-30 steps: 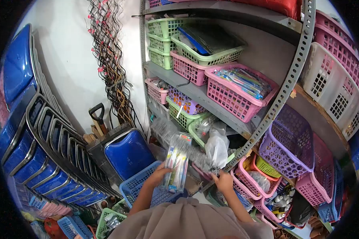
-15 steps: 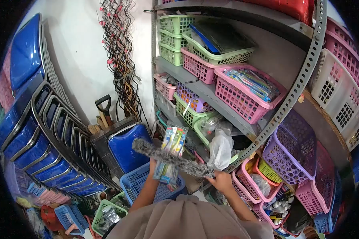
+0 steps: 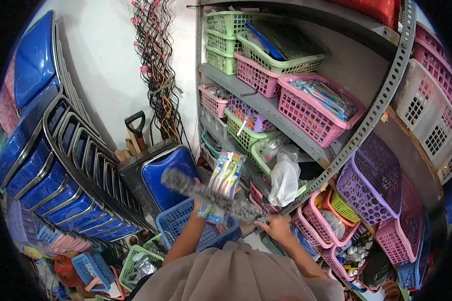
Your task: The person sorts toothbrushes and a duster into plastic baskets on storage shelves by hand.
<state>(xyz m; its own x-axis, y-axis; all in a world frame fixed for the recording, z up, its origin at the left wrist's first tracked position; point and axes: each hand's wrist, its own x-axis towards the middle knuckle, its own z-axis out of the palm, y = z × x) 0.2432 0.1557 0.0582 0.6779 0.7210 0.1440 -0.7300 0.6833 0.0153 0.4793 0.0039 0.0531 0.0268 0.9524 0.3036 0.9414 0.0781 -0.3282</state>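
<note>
A fluffy grey duster lies slantwise across the middle of the head view. Its right end is in my right hand, whose fingers are wrapped round it. My left hand is mostly behind the duster and holds a clear pack of colourful toothbrushes upright. The duster passes in front of the pack. Below them sits a blue basket with some packets in it.
Shelves with pink, green and purple baskets rise at the right. Stacked blue chairs stand at the left. A blue chair seat leans behind the basket. A green basket is at the lower left.
The shelves and chairs have shifted slightly right in view. The toothbrush pack has moved up and right, while the duster's left end has moved slightly left.
</note>
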